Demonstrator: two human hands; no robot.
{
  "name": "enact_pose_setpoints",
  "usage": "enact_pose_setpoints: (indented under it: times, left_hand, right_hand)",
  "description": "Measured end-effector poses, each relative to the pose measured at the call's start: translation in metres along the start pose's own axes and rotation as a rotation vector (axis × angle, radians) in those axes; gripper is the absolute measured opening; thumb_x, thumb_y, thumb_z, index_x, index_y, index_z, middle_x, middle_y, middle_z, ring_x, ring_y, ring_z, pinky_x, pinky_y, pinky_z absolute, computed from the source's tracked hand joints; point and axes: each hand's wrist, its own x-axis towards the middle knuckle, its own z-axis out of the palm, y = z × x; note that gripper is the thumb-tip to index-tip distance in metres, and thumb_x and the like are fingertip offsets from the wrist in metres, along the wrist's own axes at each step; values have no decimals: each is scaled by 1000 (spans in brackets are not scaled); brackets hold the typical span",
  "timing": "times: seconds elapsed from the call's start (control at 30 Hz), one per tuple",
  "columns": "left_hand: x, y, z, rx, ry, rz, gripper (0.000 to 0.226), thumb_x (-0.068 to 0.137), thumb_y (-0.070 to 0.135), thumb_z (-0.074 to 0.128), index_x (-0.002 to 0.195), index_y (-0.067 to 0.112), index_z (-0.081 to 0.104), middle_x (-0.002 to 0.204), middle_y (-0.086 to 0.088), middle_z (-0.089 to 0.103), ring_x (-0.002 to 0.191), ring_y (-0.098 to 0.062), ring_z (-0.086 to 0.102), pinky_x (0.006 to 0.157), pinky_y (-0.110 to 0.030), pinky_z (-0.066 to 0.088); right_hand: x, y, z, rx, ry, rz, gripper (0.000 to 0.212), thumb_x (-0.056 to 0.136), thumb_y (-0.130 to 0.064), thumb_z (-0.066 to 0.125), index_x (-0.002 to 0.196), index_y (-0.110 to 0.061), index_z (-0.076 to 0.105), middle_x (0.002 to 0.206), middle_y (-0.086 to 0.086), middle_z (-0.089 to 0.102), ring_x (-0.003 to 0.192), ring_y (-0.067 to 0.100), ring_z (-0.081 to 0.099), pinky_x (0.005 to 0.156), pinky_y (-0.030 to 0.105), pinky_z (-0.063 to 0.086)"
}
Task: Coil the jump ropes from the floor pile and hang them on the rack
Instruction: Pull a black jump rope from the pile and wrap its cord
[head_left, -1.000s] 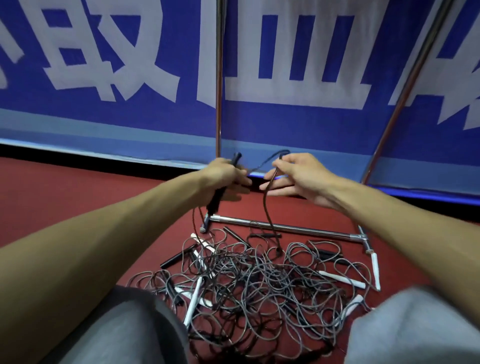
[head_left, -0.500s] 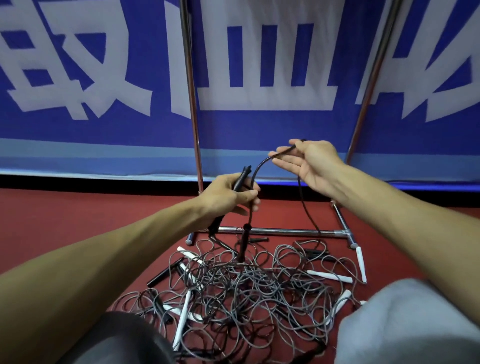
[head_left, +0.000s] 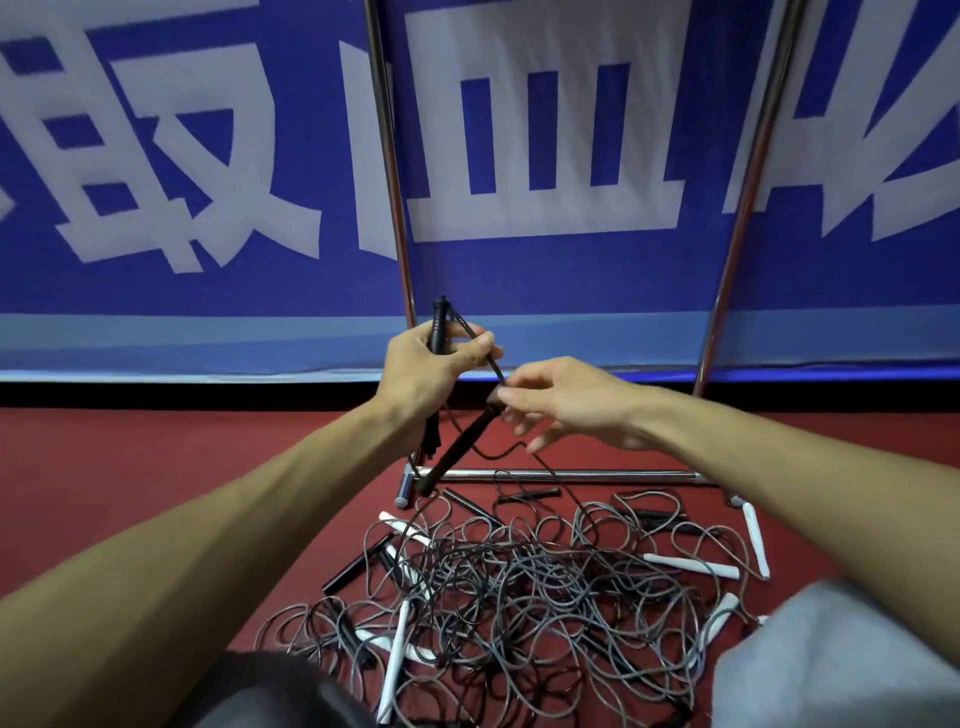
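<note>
My left hand (head_left: 426, 371) grips an upright black jump rope handle (head_left: 437, 325) and the rope's cord (head_left: 480, 348) under the thumb. My right hand (head_left: 561, 397) pinches the top of that rope's second black handle (head_left: 457, 449), which hangs slanting down to the left. A loop of the rope trails from my hands to the floor. Below lies a tangled pile of grey and black ropes (head_left: 519, 597) with black and white handles on the red floor. The chrome rack's two uprights (head_left: 389, 171) and base bar (head_left: 561, 474) stand just behind the pile.
A blue banner with large white characters (head_left: 545, 156) covers the wall behind the rack. My knees, in grey (head_left: 831, 660) and dark (head_left: 270, 696) cloth, frame the pile at the bottom. Red floor (head_left: 156, 457) stretches to the left.
My left hand has raised its handle upright. My right hand came down and left from the cord loop and now pinches the second handle, which has lifted off the pile.
</note>
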Motion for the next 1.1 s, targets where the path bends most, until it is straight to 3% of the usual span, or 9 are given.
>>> enact_pose_setpoints:
  times: [0.13,0.23,0.33,0.43,0.67,0.83,0.93,1.0,1.1]
  left_hand:
    - [1,0,-6,13,-2,0,4,89,14,69,88,12,66,84,-6,74,73,-4,71,61,-8,47]
    - [3,-6,-10,55,5,-64,13,97,24,58,98,12,65,87,-4,74,78,-10,70,70,-19,52]
    - [1,-13,-14,168,-122,-167,29,102,31,45,111,9,62,94,-6,74,82,-13,70,72,-19,51]
    - [-2,-19,-16,357,-252,-150,38,102,35,42,116,6,63,95,-4,73,84,-12,68,75,-21,49]
    - [-11,-18,1,537,-523,-68,30,101,33,45,108,6,55,92,-9,71,72,-18,66,61,-21,48]
    - [-9,-19,-5,666,-483,106,26,99,36,51,87,13,53,65,2,58,52,-14,50,53,-27,42]
    - [-9,-17,-9,948,-472,221,32,100,41,46,86,12,51,61,1,49,53,-18,42,54,-34,32]
    - [-7,-12,-13,1224,-403,318,32,99,43,44,88,14,50,61,1,48,57,-24,47,53,-35,30]
    - [-5,-4,-21,1464,-343,516,29,97,43,44,86,16,44,73,-5,59,69,-34,57,57,-33,33]
  right_hand:
    - [5,-4,12,-97,71,-79,15,93,-24,63,91,-10,68,85,1,62,72,13,59,59,26,54]
    - [6,-8,7,-96,155,-85,16,89,-19,68,87,-3,70,72,4,59,59,10,53,46,22,45]
    - [3,-9,-10,-44,287,-60,16,87,-19,70,86,-4,70,56,-3,51,43,6,42,39,18,33]
    - [0,-6,-22,66,350,-31,10,86,-18,72,85,-9,69,59,-4,53,42,6,37,39,18,30]
    - [0,-11,-26,387,323,-5,20,84,-12,73,98,1,66,58,-4,62,39,4,33,39,17,27]
    - [-1,-7,-28,406,283,38,14,84,-13,73,90,-2,67,62,-3,61,39,5,33,39,17,28]
    - [-2,-5,-29,155,280,70,16,83,-23,74,82,-7,69,73,3,69,41,7,37,40,18,30]
    - [-1,-3,-32,-101,369,60,24,77,-33,80,81,-11,69,72,0,66,50,11,44,45,22,37]
    - [2,3,-33,-123,416,-64,20,83,-33,74,89,-15,68,83,-2,65,76,15,59,64,30,53]
